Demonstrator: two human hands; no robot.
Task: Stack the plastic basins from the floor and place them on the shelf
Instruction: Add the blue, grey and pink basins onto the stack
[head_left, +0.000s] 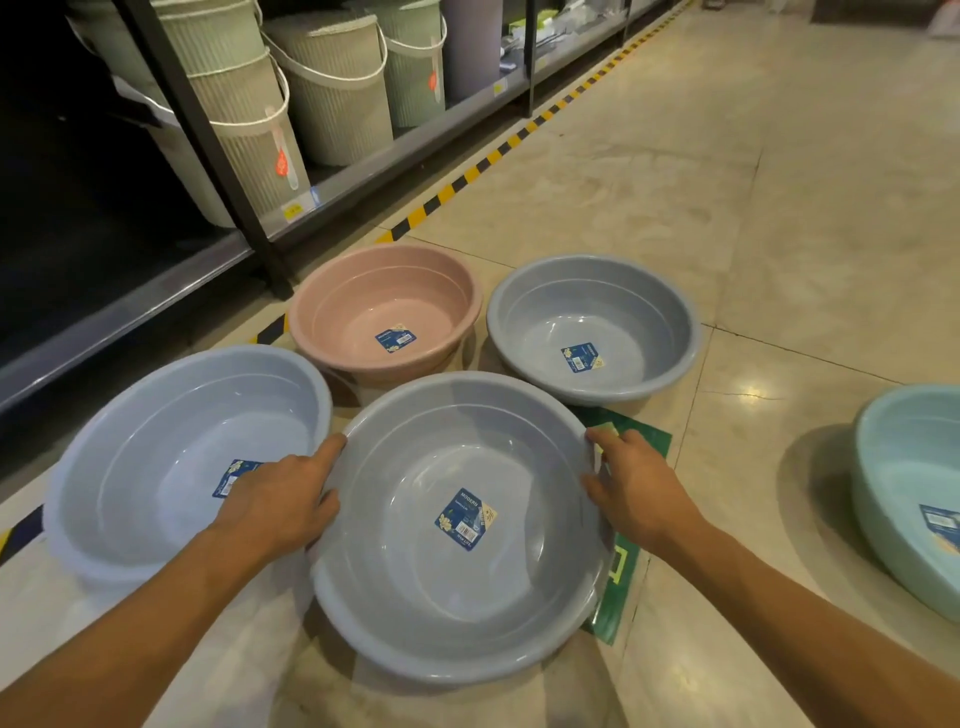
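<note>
five basins on the floor, one held by two hands

at the far left a dark shelf (130, 312) is seen, with ribbed buckets (337, 88) stood on a further section; some are nested, so their number cannot be told. a yellow-and-black tape line (470, 174) is laid along the floor (779, 208) before it.

five basins are counted, none stacked and none on the shelf. one pale blue basin (156, 457) is set leftmost, near the shelf. its label is partly covered by the left hand (280, 501), which is curled onto the left rim of the middle grey basin (457, 603). behind these, one pink basin (384, 306) is placed, and just right of it a second grey basin (592, 322). the right rim of the middle grey basin is gripped by the right hand (636, 488), thumb laid on the edge. whether this basin is lifted cannot be told. a green floor sticker (652, 441) is partly covered by it. one teal basin (909, 483) is cut by the right edge, well apart.

one blue label is seen inside each basin, five in all.
</note>
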